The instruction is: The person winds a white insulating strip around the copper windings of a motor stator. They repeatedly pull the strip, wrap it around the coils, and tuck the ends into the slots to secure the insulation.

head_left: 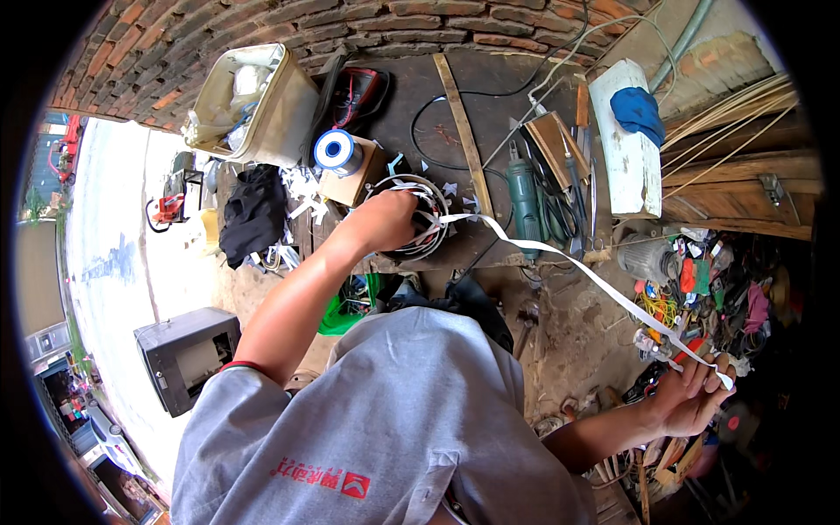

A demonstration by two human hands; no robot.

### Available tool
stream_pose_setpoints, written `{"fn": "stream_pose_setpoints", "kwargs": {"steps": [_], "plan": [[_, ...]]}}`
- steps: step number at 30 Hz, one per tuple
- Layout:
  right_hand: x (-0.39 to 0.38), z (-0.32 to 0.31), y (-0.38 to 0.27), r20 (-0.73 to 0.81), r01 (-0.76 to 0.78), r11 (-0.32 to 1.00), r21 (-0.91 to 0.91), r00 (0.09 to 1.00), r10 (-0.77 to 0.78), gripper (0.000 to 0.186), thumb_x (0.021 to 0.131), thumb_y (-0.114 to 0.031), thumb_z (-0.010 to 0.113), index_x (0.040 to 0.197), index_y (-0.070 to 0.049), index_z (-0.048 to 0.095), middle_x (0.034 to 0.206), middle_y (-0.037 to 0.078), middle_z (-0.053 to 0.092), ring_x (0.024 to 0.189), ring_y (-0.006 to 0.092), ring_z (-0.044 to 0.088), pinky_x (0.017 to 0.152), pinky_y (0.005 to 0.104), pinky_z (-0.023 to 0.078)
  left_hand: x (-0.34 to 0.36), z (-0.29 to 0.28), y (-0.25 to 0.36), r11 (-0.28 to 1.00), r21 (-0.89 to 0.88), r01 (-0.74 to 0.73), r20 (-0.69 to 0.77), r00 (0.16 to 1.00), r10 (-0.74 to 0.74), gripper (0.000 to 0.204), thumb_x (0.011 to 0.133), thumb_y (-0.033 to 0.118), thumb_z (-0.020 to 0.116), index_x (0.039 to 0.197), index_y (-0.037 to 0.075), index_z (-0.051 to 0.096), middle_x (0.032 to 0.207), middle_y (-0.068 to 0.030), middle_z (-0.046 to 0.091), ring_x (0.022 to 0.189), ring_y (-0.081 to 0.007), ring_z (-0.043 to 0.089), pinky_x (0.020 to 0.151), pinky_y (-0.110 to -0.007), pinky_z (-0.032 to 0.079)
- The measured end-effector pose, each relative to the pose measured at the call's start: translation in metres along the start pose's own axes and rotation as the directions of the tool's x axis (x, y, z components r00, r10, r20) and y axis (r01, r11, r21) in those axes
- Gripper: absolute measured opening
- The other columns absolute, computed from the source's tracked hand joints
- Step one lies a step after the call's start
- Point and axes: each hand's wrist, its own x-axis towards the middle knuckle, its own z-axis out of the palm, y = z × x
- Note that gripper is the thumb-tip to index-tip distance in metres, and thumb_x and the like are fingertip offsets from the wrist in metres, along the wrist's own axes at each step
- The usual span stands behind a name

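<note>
My left hand (389, 220) is closed over the near-left part of a round, metal-rimmed ring (437, 242) with wires inside, which looks like a motor stator. Its fingertips dip into the ring and are partly hidden. A white flat tape (588, 273) comes out of the ring beside these fingers and runs in a long slack curve to the right. Far out to the lower right, my right hand (696, 398) pinches the tape near its loose end.
Behind the ring, a blue-rimmed spool (338, 152) sits on a cardboard box (357, 175) near a white bucket (293, 105). A green power tool (523, 206) and a wooden strip (464, 131) lie to the right. Cluttered parts and a motor (646, 260) fill the right side.
</note>
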Motion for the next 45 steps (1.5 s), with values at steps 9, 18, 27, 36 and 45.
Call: {"fn": "stream_pose_setpoints", "kwargs": {"steps": [9,18,27,36,45], "plan": [[-0.006,0.0,0.006,-0.025,-0.004,1.0,0.0,1.0,0.004,0.018,0.103,-0.016,0.053,0.089,-0.009,0.043,0.081,0.001,0.04,0.056,0.0073,0.032,0.056,0.0243,0.029,0.011,0.007,0.013,0.983,0.157,0.093,-0.04,0.995,-0.088,0.028,0.083,0.03,0.067,0.107,0.016,0.074,0.098,-0.0153,0.072,0.093,-0.0344,0.07,0.08,-0.045,0.057],[-0.008,0.002,0.032,-0.05,-0.058,0.981,-0.184,0.998,0.049,0.016,0.102,-0.018,0.052,0.103,-0.002,0.049,0.082,0.0,0.04,0.059,0.0095,0.032,0.057,0.0256,0.031,-0.018,0.002,0.026,0.954,0.29,0.08,-0.329,0.944,0.021,0.013,0.079,0.017,0.065,0.076,0.006,0.071,0.075,-0.0164,0.071,0.072,-0.0324,0.072,0.064,-0.042,0.058],[0.0,0.053,0.18,0.074,-0.322,0.734,-0.598,0.89,0.45,0.015,0.101,-0.013,0.056,0.098,0.001,0.061,0.076,0.003,0.06,0.063,0.0073,0.053,0.059,0.0224,0.043,-0.035,0.023,0.012,0.965,-0.253,-0.071,-0.599,0.794,-0.099,0.02,0.088,0.02,0.067,0.096,0.002,0.066,0.088,-0.0183,0.07,0.082,-0.0377,0.068,0.071,-0.044,0.054],[-0.031,0.112,0.249,0.473,0.278,0.388,-0.879,0.607,0.638,0.027,0.086,-0.021,0.071,0.11,-0.008,0.07,0.076,0.015,0.07,0.07,0.0343,0.069,0.065,0.0428,0.054,-0.044,0.039,0.02,0.828,-0.538,-0.157,-0.613,0.747,-0.257,0.019,0.086,0.015,0.07,0.098,0.002,0.064,0.091,-0.0182,0.07,0.083,-0.0379,0.068,0.071,-0.044,0.054],[-0.045,0.107,0.285,0.556,0.529,0.229,-0.817,0.618,0.556,0.014,0.085,-0.019,0.067,0.086,-0.005,0.063,0.065,0.015,0.066,0.058,0.0363,0.066,0.055,0.0464,0.053,-0.045,0.048,0.023,0.945,-0.315,-0.089,-0.738,0.65,-0.184,0.014,0.082,0.012,0.072,0.091,0.004,0.066,0.084,-0.0125,0.068,0.072,-0.0324,0.067,0.062,-0.04,0.054]]}}
